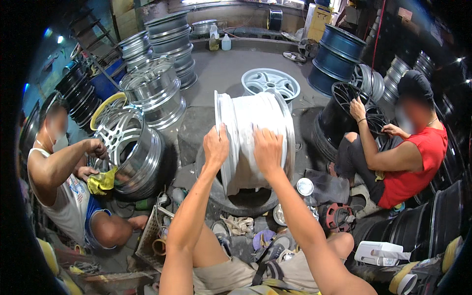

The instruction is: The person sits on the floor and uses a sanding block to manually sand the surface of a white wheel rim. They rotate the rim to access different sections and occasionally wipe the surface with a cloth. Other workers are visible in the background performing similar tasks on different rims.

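Note:
In front of me a whitish wheel rim (246, 162) stands on edge on a black tyre (216, 194) that lies flat. My left hand (216, 147) is closed over the left flange of the rim, thumb uppermost. Bent fingers of my right hand (268, 149) press on the barrel near the right flange. Whatever may lie under those fingertips is hidden. A pale grey spoked wheel (271, 81) lies face up just behind the rim.
A co-worker (69, 172) on the left holds a yellow cloth (102, 182) at a silver wheel (132, 142). Another person in a red top (418, 147) handles a black wheel (339, 118). Wheel stacks (172, 44) stand behind. A lidded can (305, 187) and rags (238, 225) lie near my feet.

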